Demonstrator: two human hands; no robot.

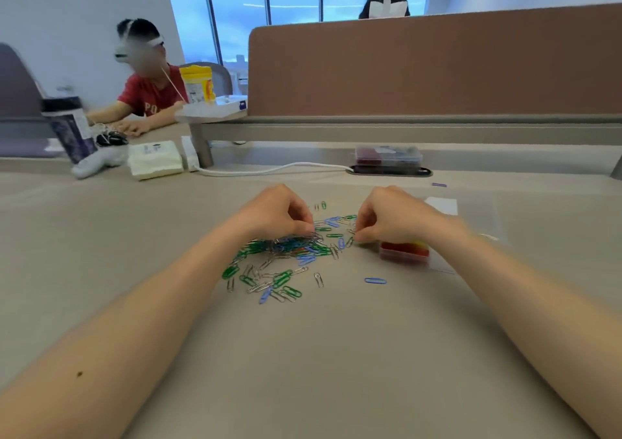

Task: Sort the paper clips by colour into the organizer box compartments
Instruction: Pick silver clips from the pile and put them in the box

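Desk: beige laminate desktop (336, 354).
Clips: green, blue and silver wire paper clips (286, 253), heaped just below both grips.
Left hand (279, 215): pinches clips at the heap's far edge.
Right hand (387, 216): fingers curled; cannot tell if a clip is inside.
Box: clear plastic organizer box (404, 253), under the right wrist.
Tangle: lift one colour, shake neighbours off.

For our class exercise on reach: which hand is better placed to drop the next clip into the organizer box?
Right. The right hand is next to the organizer box. The left hand is on the far side of the clip pile.
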